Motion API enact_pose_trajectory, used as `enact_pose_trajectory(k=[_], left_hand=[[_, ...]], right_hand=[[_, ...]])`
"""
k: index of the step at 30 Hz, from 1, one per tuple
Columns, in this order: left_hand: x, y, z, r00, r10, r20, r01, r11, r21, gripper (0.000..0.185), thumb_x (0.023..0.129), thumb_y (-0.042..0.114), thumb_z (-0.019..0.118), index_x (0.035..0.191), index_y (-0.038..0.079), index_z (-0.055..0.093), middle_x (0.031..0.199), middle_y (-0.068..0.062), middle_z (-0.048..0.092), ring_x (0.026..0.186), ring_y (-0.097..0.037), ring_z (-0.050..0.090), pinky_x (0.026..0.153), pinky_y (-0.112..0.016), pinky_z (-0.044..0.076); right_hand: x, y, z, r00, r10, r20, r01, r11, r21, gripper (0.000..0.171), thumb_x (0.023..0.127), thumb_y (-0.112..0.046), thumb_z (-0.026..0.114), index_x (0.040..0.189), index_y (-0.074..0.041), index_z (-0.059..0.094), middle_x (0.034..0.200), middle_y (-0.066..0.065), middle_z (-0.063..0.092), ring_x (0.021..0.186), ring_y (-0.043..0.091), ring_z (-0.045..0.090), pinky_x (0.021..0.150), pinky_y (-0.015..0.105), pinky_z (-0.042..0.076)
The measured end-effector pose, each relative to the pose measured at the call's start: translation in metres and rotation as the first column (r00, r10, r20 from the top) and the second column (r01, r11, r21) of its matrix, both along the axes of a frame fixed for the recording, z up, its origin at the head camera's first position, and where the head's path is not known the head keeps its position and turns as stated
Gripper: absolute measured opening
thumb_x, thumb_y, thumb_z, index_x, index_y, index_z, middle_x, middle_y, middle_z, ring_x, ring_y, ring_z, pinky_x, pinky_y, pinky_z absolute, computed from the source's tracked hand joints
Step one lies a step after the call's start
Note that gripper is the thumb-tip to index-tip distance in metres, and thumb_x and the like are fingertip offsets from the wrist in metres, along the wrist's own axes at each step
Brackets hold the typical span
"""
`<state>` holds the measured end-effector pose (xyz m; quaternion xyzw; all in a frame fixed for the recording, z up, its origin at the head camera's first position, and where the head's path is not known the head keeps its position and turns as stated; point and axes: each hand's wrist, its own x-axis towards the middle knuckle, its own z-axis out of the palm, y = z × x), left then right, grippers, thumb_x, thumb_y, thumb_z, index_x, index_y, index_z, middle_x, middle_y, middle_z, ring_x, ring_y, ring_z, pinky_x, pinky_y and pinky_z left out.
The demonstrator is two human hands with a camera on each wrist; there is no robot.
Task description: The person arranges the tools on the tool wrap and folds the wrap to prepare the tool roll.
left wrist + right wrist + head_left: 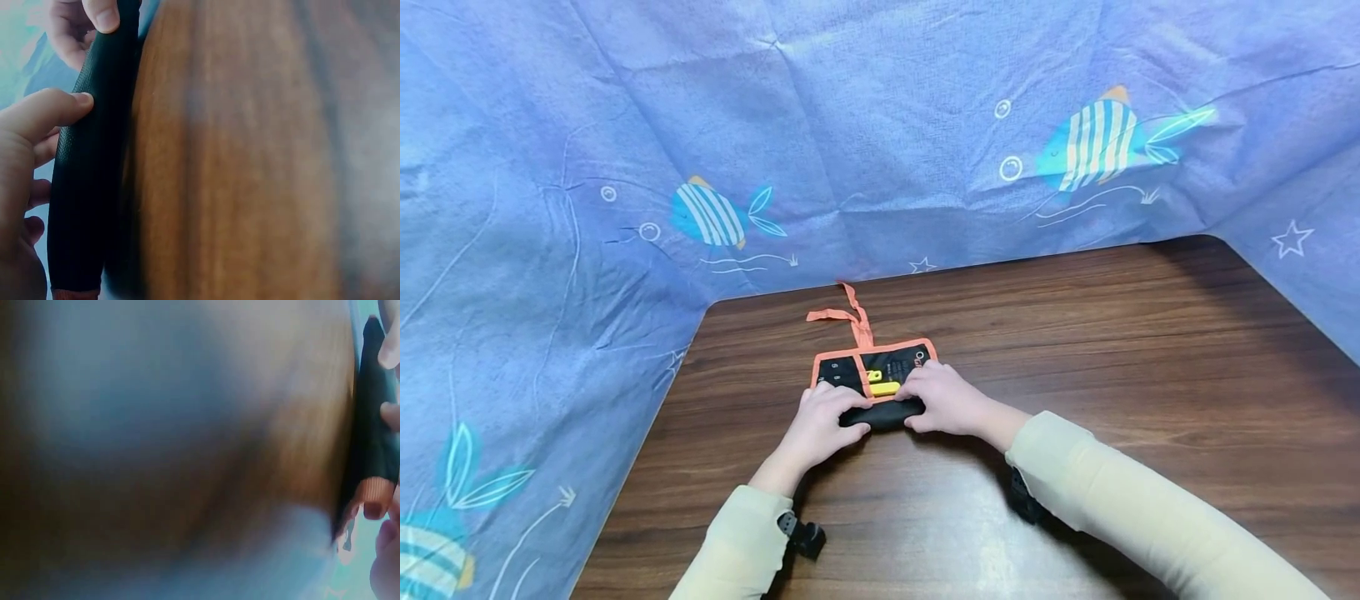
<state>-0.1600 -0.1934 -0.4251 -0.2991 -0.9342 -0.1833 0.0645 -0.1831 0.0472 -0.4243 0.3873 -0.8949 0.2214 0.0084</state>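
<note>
Black woven roll pouch [880, 392], orange-edged, both hands [823, 421] gripping.

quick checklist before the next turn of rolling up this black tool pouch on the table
1. Both hands on the roll: ok. The left hand and right hand each hold the rolled part of the black pouch, thumbs on its near side.
2. Roll even along its length: ok, as far as the left wrist view shows.
3. Yellow tool seated in its pocket: cannot tell, it lies right at the roll's edge.
4. Orange tie strap free of the roll: ok, it lies loose beyond the pouch.
5. Wooden table bare ahead of the roll: ok.
6. Grip firmness: cannot tell.
</note>
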Motion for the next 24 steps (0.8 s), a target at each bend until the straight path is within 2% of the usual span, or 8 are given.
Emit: enact_pose_trajectory(k=[6,13,16,20,24], left_hand=[[-0.006,-0.001,0.006,0.996,-0.001,0.087,0.001,1.000,0.006,0.024,0.079,0.030,0.075,0.102,0.023,0.071,0.102,0.012,0.066,0.092,-0.012,0.048,0.076,-0.035,0.029],[-0.015,-0.004,0.008,0.987,-0.016,0.162,0.010,0.999,0.041,0.022,0.080,0.029,0.074,0.100,0.022,0.072,0.100,0.012,0.065,0.094,-0.011,0.050,0.082,-0.038,0.032],[-0.016,-0.003,0.009,0.986,-0.026,0.163,0.016,0.998,0.061,0.021,0.080,0.027,0.073,0.100,0.021,0.071,0.100,0.011,0.065,0.096,-0.011,0.051,0.087,-0.039,0.035],[-0.016,-0.002,0.012,0.990,-0.031,0.140,0.023,0.998,0.059,0.019,0.082,0.025,0.072,0.101,0.020,0.071,0.101,0.010,0.065,0.096,-0.012,0.052,0.087,-0.039,0.037],[-0.017,-0.002,0.016,0.991,-0.017,0.132,0.014,0.999,0.029,0.019,0.084,0.026,0.070,0.102,0.021,0.071,0.102,0.009,0.066,0.096,-0.013,0.053,0.086,-0.039,0.037]], right_hand=[[-0.009,0.001,0.002,0.996,0.036,0.085,-0.034,0.999,-0.028,0.029,0.075,-0.027,0.071,0.101,-0.013,0.070,0.097,-0.004,0.062,0.091,0.015,0.050,0.084,0.034,0.039],[-0.019,0.002,0.004,0.971,0.011,0.240,0.004,0.998,-0.063,0.023,0.076,-0.028,0.070,0.098,-0.018,0.070,0.095,-0.009,0.060,0.090,0.012,0.050,0.082,0.033,0.041],[-0.024,0.003,0.003,0.958,0.013,0.287,0.007,0.997,-0.071,0.022,0.077,-0.028,0.070,0.097,-0.020,0.070,0.093,-0.010,0.060,0.087,0.011,0.051,0.081,0.033,0.041],[-0.031,0.005,0.003,0.942,0.035,0.335,-0.006,0.996,-0.088,0.020,0.077,-0.027,0.070,0.096,-0.020,0.070,0.091,-0.011,0.060,0.084,0.010,0.053,0.078,0.032,0.042],[-0.035,0.006,0.005,0.910,0.030,0.413,0.014,0.995,-0.103,0.020,0.079,-0.028,0.071,0.097,-0.021,0.070,0.089,-0.009,0.060,0.082,0.010,0.053,0.078,0.032,0.042]])
